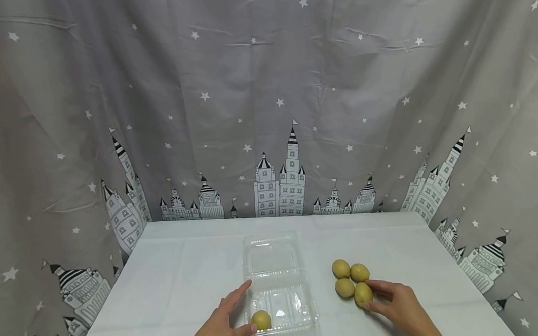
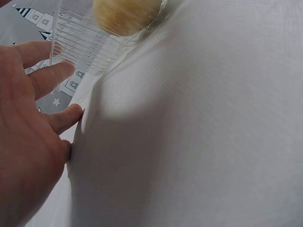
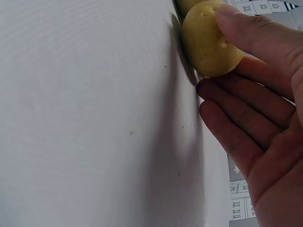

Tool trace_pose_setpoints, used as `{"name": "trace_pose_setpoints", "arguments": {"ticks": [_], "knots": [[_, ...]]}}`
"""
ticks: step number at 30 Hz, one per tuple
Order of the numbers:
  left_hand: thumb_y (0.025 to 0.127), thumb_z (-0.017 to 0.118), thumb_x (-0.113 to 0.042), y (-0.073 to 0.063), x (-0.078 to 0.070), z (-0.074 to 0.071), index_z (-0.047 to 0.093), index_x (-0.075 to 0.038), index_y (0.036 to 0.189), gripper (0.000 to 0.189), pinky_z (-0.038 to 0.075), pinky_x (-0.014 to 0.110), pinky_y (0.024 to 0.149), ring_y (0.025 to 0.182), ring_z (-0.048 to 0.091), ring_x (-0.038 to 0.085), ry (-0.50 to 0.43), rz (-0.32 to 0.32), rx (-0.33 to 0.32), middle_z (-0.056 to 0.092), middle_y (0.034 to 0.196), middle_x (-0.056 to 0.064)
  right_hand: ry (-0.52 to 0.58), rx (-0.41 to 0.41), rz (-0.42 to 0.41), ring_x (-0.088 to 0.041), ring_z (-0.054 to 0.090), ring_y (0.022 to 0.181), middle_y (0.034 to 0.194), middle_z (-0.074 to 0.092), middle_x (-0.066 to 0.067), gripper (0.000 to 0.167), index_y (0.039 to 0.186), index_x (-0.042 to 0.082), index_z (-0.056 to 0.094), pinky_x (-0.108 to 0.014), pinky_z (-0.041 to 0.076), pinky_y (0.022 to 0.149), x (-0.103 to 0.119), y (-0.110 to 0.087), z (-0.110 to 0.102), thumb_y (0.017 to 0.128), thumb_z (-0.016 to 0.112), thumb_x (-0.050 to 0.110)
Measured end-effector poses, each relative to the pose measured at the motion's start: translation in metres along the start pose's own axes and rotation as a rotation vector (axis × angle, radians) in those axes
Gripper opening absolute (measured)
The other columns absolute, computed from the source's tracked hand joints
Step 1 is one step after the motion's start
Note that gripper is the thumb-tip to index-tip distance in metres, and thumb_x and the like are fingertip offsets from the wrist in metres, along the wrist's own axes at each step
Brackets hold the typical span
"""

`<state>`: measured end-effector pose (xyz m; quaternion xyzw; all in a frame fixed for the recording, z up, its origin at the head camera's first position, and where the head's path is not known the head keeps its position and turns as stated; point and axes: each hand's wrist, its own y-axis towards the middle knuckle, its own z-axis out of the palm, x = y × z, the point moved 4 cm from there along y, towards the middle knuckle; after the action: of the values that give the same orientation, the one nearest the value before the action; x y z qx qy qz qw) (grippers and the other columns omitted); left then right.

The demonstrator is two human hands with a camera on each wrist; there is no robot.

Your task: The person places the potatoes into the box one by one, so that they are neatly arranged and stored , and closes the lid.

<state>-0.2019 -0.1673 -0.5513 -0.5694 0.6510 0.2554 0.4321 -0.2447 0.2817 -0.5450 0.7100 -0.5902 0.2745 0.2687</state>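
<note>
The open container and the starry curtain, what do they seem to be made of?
Container: probably thin, glossy clear plastic; the white tabletop shows through, and its surface catches highlights. Curtain: seemingly a fairly matte fabric, going by its soft folds and creases.

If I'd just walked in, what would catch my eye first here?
Probably the big grey curtain behind the table, printed with white stars and castles. Next, the clear box lying open mid-table, with one potato in its near left corner beside the left hand. Further right, the right hand grips one of four clustered potatoes.
</note>
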Motion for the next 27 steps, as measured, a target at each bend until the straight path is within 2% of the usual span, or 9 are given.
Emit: {"name": "trace_pose_setpoints", "arguments": {"ticks": [6, 14, 20, 27], "knots": [[0.087, 0.088, -0.051, -0.0015, 0.0004, 0.0007, 0.04, -0.026, 0.171, 0.1, 0.017, 0.095, 0.114, 0.157, 0.015, 0.073, 0.015, -0.012, 0.004, 0.035, 0.177, 0.023, 0.019, -0.015, 0.035, -0.028, 0.08, 0.115, 0.127, 0.081, -0.013, 0.053, 0.13, 0.002, 0.078, -0.032, 0.065, 0.097, -0.0001, -0.0025, 0.0019, 0.084, 0.097, 0.022], [0.087, 0.088, -0.045, -0.0011, -0.0032, -0.0005, 0.038, -0.022, 0.172, 0.101, 0.009, 0.086, 0.125, 0.163, 0.023, 0.059, 0.013, 0.061, 0.016, 0.035, 0.177, 0.019, 0.049, -0.042, 0.053, -0.026, 0.08, 0.114, 0.124, 0.082, -0.012, 0.052, 0.131, 0.0, 0.077, -0.029, 0.065, 0.097, 0.0039, -0.0039, 0.0015, 0.085, 0.095, 0.016], [0.087, 0.088, -0.045, -0.0004, -0.0024, -0.0001, 0.039, -0.022, 0.172, 0.101, 0.007, 0.085, 0.127, 0.164, 0.023, 0.058, 0.008, 0.063, 0.015, 0.036, 0.177, 0.019, 0.05, -0.047, 0.084, -0.024, 0.08, 0.114, 0.124, 0.082, -0.01, 0.051, 0.131, 0.002, 0.077, -0.029, 0.065, 0.098, 0.0032, -0.0059, 0.0007, 0.085, 0.094, 0.013], [0.087, 0.089, -0.041, -0.0019, -0.0018, -0.0013, 0.038, -0.024, 0.172, 0.101, 0.004, 0.085, 0.127, 0.164, 0.014, 0.062, 0.001, 0.096, 0.002, 0.035, 0.177, 0.019, 0.008, -0.081, 0.092, -0.024, 0.081, 0.112, 0.124, 0.082, -0.009, 0.048, 0.131, 0.006, 0.078, -0.035, 0.064, 0.101, 0.0043, -0.0083, -0.0015, 0.086, 0.092, 0.014]]}}
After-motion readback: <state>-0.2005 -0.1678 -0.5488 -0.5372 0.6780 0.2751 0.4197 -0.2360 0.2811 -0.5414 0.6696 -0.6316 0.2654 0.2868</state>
